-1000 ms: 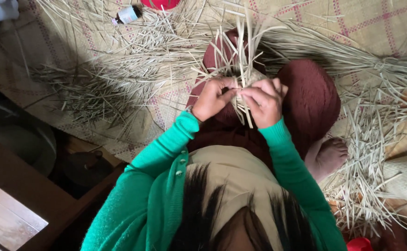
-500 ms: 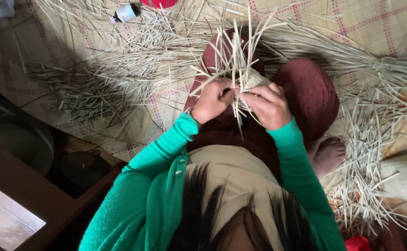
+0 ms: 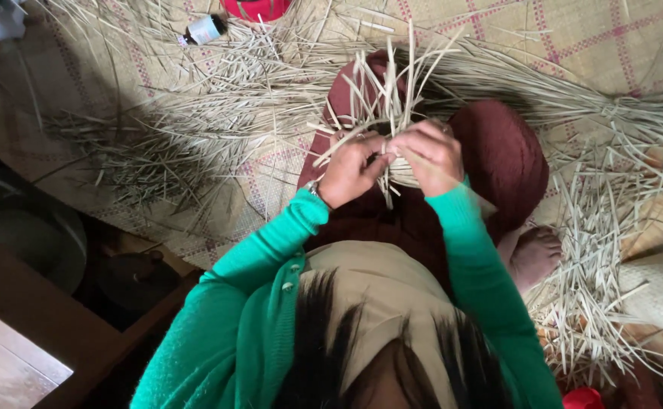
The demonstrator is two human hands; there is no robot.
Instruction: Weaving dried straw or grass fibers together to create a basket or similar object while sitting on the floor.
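Seated on a woven mat with pink check lines, legs in dark red cloth, green sleeves drawn up over the lap. Left hand curled tight, fingers pinched on the pale straw strips at the near edge of a small half-woven piece. Right hand closed likewise over the same piece from the other side, knuckles up, fingertips meeting those of the left. Woven piece held between and just beyond both hands, above the knees, loose strip ends fanning upward and outward away from the body, a few hanging below the fingers. Long bundle of straw laid across the mat beyond the right knee, touching the cloth. Loose cut strips scattered over the mat to the left, well apart from the hands. More short strips heaped beside a bare foot at the right. Small bottle lying on the mat at the top, near a red object at the frame edge.
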